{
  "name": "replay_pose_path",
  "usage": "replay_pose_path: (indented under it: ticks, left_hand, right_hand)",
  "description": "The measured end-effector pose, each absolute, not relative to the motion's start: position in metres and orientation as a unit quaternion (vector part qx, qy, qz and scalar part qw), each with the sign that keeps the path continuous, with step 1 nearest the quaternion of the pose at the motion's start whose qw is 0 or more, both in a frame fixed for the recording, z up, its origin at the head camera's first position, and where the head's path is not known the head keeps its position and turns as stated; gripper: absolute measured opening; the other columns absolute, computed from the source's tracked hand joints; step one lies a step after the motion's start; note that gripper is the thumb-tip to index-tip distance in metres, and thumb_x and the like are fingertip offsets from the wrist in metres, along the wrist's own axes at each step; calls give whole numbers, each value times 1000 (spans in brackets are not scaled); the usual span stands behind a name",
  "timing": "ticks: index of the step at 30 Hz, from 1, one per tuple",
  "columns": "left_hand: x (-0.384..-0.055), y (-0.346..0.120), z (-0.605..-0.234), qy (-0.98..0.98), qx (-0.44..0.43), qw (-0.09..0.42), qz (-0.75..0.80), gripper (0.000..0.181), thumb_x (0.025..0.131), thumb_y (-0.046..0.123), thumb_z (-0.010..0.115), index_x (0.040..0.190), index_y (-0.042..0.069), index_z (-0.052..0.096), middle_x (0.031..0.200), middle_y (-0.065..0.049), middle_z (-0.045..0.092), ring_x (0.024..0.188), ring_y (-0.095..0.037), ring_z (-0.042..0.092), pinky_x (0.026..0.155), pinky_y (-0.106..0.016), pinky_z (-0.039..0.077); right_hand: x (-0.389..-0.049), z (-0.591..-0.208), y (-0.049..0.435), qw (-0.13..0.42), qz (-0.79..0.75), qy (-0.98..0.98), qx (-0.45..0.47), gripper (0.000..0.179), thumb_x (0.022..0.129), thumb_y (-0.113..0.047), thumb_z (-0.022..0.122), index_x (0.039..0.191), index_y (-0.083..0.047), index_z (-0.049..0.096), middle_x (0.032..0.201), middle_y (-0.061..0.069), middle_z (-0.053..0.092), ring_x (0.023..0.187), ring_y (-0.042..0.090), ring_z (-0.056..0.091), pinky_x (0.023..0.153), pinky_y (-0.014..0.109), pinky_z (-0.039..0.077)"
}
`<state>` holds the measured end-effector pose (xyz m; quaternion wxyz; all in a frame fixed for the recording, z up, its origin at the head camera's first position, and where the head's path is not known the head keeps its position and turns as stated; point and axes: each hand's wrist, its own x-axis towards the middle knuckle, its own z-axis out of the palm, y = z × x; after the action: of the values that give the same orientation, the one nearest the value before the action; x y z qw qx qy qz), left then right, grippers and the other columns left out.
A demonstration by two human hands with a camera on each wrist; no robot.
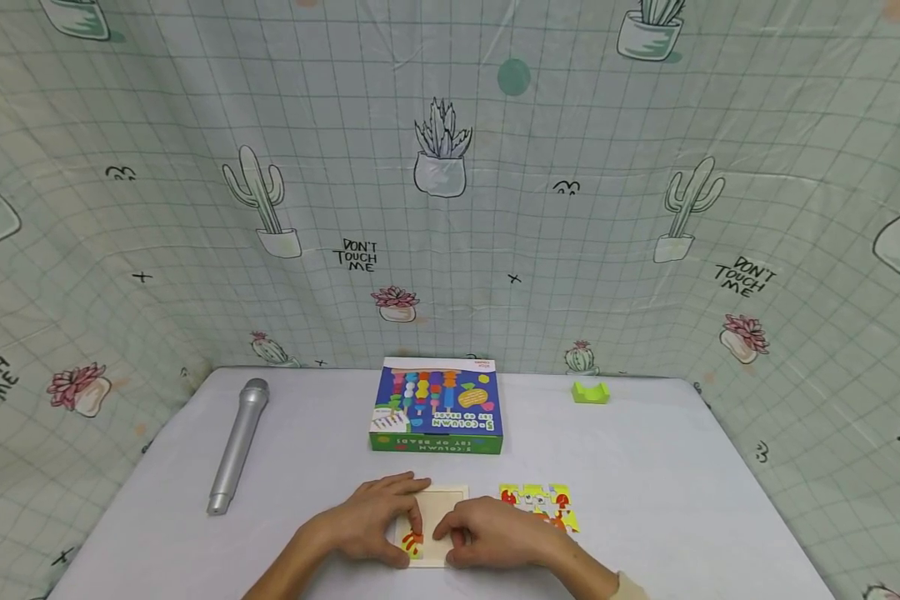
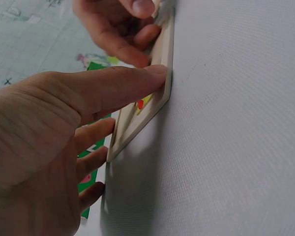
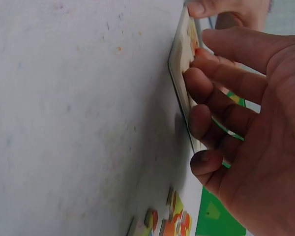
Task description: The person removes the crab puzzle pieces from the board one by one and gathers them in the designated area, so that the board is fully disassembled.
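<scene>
A shallow wooden puzzle tray (image 1: 441, 502) lies flat on the white table between both hands. Red-and-yellow puzzle pieces (image 1: 413, 547) sit in its near left corner. My left hand (image 1: 367, 521) holds the tray's left side, thumb along the near rim and other fingers spread at the far side; its bent index finger touches the pieces. From the right, my right hand (image 1: 498, 533) reaches over the tray with loosely curled fingers and nothing visible in them. In the right wrist view its fingertips (image 3: 196, 78) are close to the tray's surface, near the pieces.
More loose puzzle pieces (image 1: 538, 497) lie just right of the tray, partly behind my right hand. A blue and green bead-set box (image 1: 437, 408) stands beyond the tray. Farther left lies a silver microphone (image 1: 238, 446); at the back right is a small lime-green block (image 1: 590, 393).
</scene>
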<state>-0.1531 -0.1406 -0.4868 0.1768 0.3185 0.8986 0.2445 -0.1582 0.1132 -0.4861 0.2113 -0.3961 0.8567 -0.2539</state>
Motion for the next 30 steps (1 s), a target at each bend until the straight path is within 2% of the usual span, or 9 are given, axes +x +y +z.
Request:
replay_pose_path:
  ticks: [8,14,16,20,23,30]
  left_hand:
    - [-152,-139,-486,903,305,181,243,34,73,37,86,87,29,57,156,1,43,148,-33,30,112,-64,24]
    - [-153,-140,-488,904,298,169,255,48,72,37,87,105,29,54,154,-1,44,148,-32,32,114,-61,24]
    - [-153,-141,-489,902,298,166,265,50,72,36,88,106,28,52,153,-1,46,146,-30,34,114,-60,25]
    - [-153,-142,-489,899,295,166,277,68,72,37,88,128,23,51,152,0,46,145,-28,35,114,-59,25]
    - [-153,-143,-489,900,289,174,276,84,73,40,87,143,19,45,152,1,45,147,-29,33,116,-59,23]
    - [-154,-143,-491,900,288,186,268,91,75,41,86,151,19,40,155,1,43,149,-29,30,116,-60,22]
  right_hand:
    - [-154,-484,98,192,-245,861,-402,30,91,-30,72,119,-20,70,72,-20,53,66,-7,49,65,15,42]
    - [-154,-484,92,198,-244,870,-381,40,91,-33,72,129,-22,65,69,-19,51,60,-4,46,58,16,37]
    - [-154,-484,91,202,-248,866,-385,41,91,-33,71,130,-21,66,69,-19,51,60,-5,46,57,16,37]
    - [-156,-484,90,208,-262,853,-401,37,93,-30,71,128,-20,68,70,-18,52,63,-6,47,59,14,39]
    - [-155,-485,89,210,-263,850,-405,37,93,-31,70,129,-20,68,71,-18,52,64,-6,47,59,15,39]
    - [-153,-484,85,209,-251,857,-399,41,92,-32,71,132,-21,66,71,-19,54,63,-6,48,58,15,40]
